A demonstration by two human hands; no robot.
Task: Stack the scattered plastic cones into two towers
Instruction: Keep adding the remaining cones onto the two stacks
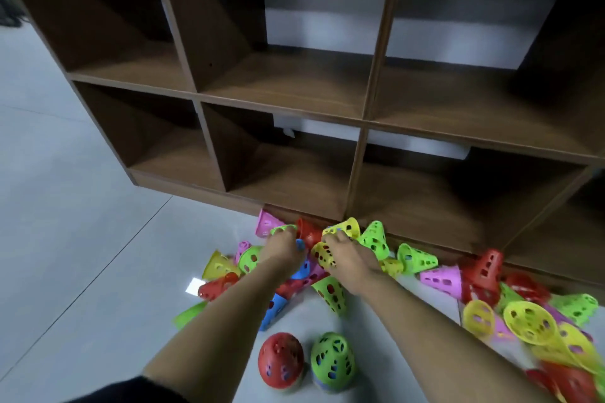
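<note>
Head view: brown shelf unit (pixel 294 82) fills the back, grey floor (pixel 82 206) in front. Loose cones (pixel 440 278) lie heaped along its base (more spill off right). Two towers begun near me: red-topped stack (pixel 281 360) and green-topped stack (pixel 333 361), just beside each other. Step: picking. Left hand (pixel 283 249) has fingers curled round a green cone (pixel 282 229). Right hand (pixel 348 258) looks to be pinching a yellow cone (pixel 324 255), though it's blurry. Next: lift both clear, bring them back, seat one on each stack, axes lined up.
</note>
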